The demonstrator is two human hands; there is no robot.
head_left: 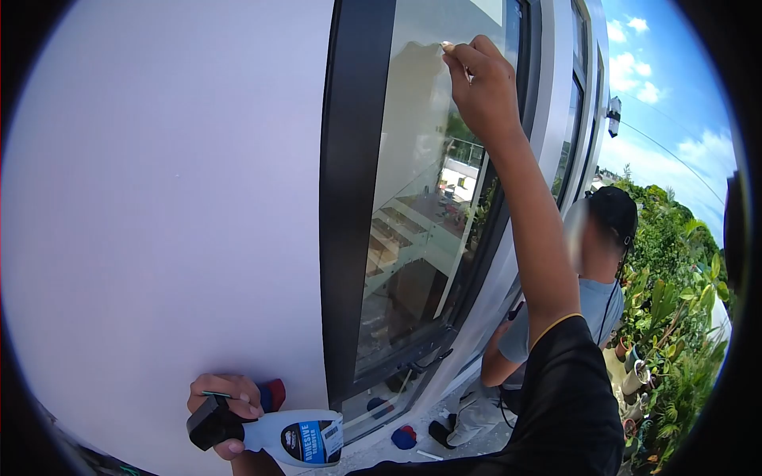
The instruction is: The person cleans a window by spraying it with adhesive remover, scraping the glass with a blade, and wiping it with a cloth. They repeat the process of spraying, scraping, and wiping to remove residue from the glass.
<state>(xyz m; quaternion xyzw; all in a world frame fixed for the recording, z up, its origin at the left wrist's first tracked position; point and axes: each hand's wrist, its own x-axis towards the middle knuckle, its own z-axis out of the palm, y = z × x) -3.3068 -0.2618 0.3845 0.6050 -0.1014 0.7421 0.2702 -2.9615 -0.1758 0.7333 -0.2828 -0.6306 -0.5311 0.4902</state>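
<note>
My left hand (232, 404), low in the view, is wrapped round the neck and black trigger of a spray bottle (290, 435) labelled adhesive remover. The bottle lies tilted, its base to the right. Up high, my right hand (486, 87) is at the window glass (413, 166), thumb and fingers pinched together. A small pale bit shows at its fingertips; I cannot tell what it is. A wavy-edged patch runs across the glass just left of those fingers. Behind the left hand is a red and dark blue thing (272, 393).
A dark window frame (349, 198) borders the plain pale wall (175, 222). To the right a person (599, 270) in a cap is low beside the wall. Another red and blue thing (403, 436) is on the ground. Potted plants (667, 317) line the right side.
</note>
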